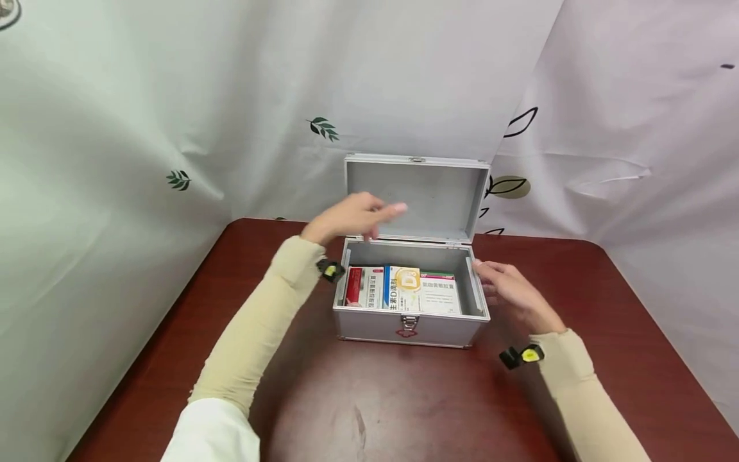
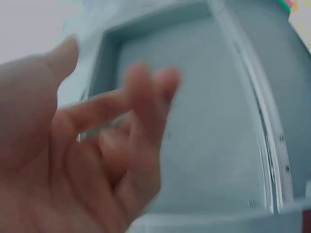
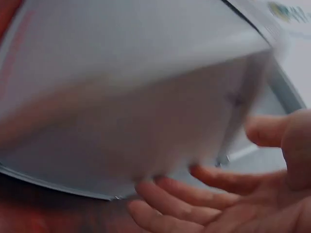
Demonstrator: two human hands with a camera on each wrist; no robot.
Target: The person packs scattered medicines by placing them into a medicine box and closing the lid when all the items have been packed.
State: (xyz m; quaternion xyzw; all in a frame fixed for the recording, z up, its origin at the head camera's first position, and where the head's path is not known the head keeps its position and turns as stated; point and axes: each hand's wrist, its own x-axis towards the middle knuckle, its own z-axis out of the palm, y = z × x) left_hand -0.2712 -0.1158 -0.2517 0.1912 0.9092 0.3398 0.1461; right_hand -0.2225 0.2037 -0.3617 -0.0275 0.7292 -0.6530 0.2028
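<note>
A silver metal medicine case (image 1: 375, 326) stands on the table with its lid (image 1: 427, 199) raised. Inside it, toward the front, are several medicine boxes, among them a red and white box (image 1: 372, 285), a box marked D3 (image 1: 404, 282) and a white box with a green edge (image 1: 440, 294). My left hand (image 1: 355, 215) is in front of the lid's left part, its fingers loosely bent and nothing between them. At the case's right wall is my right hand (image 1: 514, 289), thumb by the rim and fingers spread along the outer side (image 3: 121, 131).
The case sits toward the back of a dark red table (image 1: 427, 398). A white curtain (image 1: 277, 96) with printed leaves hangs close behind the raised lid and along both sides.
</note>
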